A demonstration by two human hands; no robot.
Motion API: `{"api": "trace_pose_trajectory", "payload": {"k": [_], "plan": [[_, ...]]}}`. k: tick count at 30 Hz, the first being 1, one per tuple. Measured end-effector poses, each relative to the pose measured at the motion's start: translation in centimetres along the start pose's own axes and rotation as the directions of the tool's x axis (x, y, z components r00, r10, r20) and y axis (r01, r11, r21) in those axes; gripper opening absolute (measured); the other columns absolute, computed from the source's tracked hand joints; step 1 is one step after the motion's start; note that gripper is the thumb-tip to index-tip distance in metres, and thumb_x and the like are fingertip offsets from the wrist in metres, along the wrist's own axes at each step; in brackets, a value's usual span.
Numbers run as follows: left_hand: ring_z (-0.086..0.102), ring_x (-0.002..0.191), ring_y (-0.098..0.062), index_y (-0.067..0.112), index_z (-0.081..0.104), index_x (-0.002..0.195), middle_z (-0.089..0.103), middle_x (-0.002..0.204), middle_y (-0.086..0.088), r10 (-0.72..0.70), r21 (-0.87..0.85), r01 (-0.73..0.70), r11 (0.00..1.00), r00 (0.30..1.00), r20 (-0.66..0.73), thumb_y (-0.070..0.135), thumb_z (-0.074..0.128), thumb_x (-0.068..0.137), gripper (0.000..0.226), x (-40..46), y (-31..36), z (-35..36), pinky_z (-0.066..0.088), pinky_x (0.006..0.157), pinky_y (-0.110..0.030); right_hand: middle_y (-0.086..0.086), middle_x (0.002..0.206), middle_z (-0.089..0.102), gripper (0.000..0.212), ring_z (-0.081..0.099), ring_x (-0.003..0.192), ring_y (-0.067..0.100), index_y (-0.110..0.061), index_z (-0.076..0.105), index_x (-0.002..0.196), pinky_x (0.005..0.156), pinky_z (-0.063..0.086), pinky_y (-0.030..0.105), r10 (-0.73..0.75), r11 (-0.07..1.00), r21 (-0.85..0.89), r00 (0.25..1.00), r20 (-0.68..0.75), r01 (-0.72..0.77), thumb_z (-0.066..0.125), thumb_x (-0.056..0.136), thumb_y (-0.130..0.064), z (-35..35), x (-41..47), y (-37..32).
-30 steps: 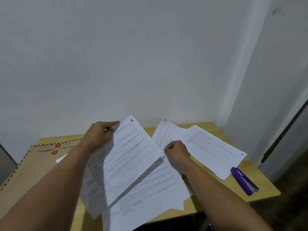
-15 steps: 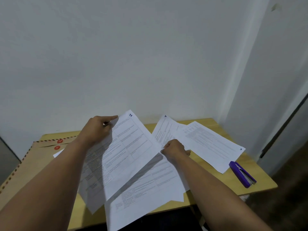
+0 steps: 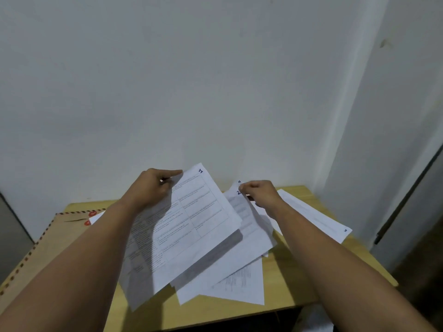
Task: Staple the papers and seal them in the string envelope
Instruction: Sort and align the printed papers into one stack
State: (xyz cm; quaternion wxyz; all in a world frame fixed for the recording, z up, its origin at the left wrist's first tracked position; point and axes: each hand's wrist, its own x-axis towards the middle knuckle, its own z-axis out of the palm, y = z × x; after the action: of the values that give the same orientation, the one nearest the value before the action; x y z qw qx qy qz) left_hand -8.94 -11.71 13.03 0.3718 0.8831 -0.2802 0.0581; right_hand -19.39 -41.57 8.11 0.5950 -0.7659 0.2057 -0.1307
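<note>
Head view shows you collating, which looks like the reason the sheets are held up rather than flat: your left hand [image 3: 153,185] pinches the top edge of page 1 [image 3: 191,219] between thumb and curled fingers, lifting it clear of the table [image 3: 294,283] so its numbered corner stays readable. Your right hand [image 3: 260,195] is curled round the top corner of page 2 [image 3: 249,233], fingers closed on the paper, and raises that sheet just beside and partly under page 1, probably to slide it behind. Both forearms reach forward from the near edge, wrists bent slightly inward toward each other.

Page 4 [image 3: 236,184] peeks out behind your right hand near the far edge. Page 3 [image 3: 318,219] lies flat toward the far right corner. More loose sheets [image 3: 239,281] rest under the lifted pages near the near edge. Your string envelope [image 3: 60,233] lies along the left edge, flap end toward the far left corner, its red string discs [image 3: 92,213] showing. No stapler is visible, so I judge stapling is not yet begun.
</note>
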Motion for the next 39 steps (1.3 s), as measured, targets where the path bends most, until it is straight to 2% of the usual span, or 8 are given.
{"api": "trace_pose_trajectory", "payload": {"k": [4,6,11,22,25,30,35,39], "plan": [[0.047,0.043,-0.001,0.033,0.071,0.127,0.065,0.108,0.01,0.062,-0.012,-0.062,0.998,0.998,-0.016,0.012,0.056,0.099,0.038,0.2,1.7,-0.7,0.035,0.051,-0.005,-0.005,0.09,0.079,0.013,0.07,0.083,0.017,-0.015,0.082,0.102,0.079,0.048,0.031,0.035,0.993,0.111,0.997,0.074,-0.043,0.076,0.095,-0.024,-0.6,-0.2,-4.4],[0.063,0.065,0.012,0.031,0.071,0.126,0.068,0.108,0.011,0.093,-0.035,-0.093,0.995,0.996,-0.011,0.009,0.056,0.099,0.038,0.3,2.7,-0.9,0.037,0.055,-0.003,-0.003,0.091,0.079,0.011,0.071,0.085,0.019,-0.016,0.082,0.1,0.084,0.05,0.034,0.035,0.986,0.16,0.994,0.106,-0.052,0.076,0.094,-0.023,-0.5,-0.3,-6.3],[0.044,0.099,0.019,0.031,0.071,0.127,0.075,0.115,0.004,0.139,-0.07,-0.139,0.988,0.99,0.001,0.003,0.055,0.096,0.044,0.5,4.3,-0.5,0.037,0.06,0.0,-0.002,0.09,0.078,0.016,0.07,0.081,0.018,-0.014,0.082,0.104,0.077,0.052,0.033,0.028,0.974,0.219,0.989,0.147,-0.06,0.078,0.092,-0.024,0.2,-0.6,-9.2],[0.053,0.048,-0.004,0.041,0.07,0.125,0.077,0.107,0.009,0.171,-0.074,-0.172,0.982,0.985,-0.021,0.004,0.057,0.093,0.051,0.9,4.6,0.4,0.04,0.058,-0.009,0.008,0.109,0.08,0.02,0.07,0.087,0.02,-0.016,0.08,0.111,0.08,0.054,0.034,-0.083,0.956,0.291,0.987,0.134,0.04,0.073,0.098,-0.029,1.7,-1.2,-10.8],[0.052,0.093,0.018,0.031,0.07,0.128,0.073,0.12,0.008,0.155,-0.079,-0.16,0.984,0.986,-0.064,0.0,0.055,0.093,0.05,0.8,5.0,0.1,0.039,0.058,-0.004,0.004,0.101,0.08,0.021,0.07,0.085,0.018,-0.012,0.08,0.111,0.079,0.055,0.03,-0.124,0.941,0.33,0.983,0.134,0.074,0.075,0.098,-0.028,1.8,-1.1,-10.5],[0.061,0.063,0.013,0.028,0.07,0.129,0.077,0.113,-0.002,0.125,-0.071,-0.131,0.989,0.989,-0.075,-0.001,0.054,0.092,0.05,0.7,5.3,0.0,0.035,0.051,-0.006,0.002,0.1,0.08,0.018,0.072,0.086,0.015,-0.012,0.08,0.108,0.079,0.055,0.029,-0.182,0.937,0.322,0.975,0.127,0.133,0.073,0.099,-0.026,2.0,-1.3,-10.2],[0.034,0.099,0.021,0.027,0.07,0.13,0.075,0.117,0.003,0.132,-0.062,-0.137,0.989,0.988,-0.081,-0.001,0.053,0.093,0.05,0.9,5.0,0.4,0.038,0.054,-0.002,-0.003,0.076,0.077,0.013,0.068,0.067,0.003,-0.015,0.071,0.112,0.066,0.051,0.013,-0.359,0.915,0.189,0.933,-0.022,0.357,0.071,0.1,-0.017,2.6,-1.5,-9.7],[0.032,0.106,0.016,0.029,0.069,0.13,0.073,0.121,0.007,0.139,-0.04,-0.141,0.989,0.988,-0.061,0.0,0.051,0.094,0.05,1.0,4.9,0.7,0.039,0.056,-0.002,0.006,0.089,0.08,0.007,0.071,0.08,0.003,-0.012,0.078,0.101,0.077,0.053,0.012,-0.395,0.906,0.136,0.917,-0.06,0.4,0.072,0.098,-0.011,2.7,-1.5,-9.8]]}}
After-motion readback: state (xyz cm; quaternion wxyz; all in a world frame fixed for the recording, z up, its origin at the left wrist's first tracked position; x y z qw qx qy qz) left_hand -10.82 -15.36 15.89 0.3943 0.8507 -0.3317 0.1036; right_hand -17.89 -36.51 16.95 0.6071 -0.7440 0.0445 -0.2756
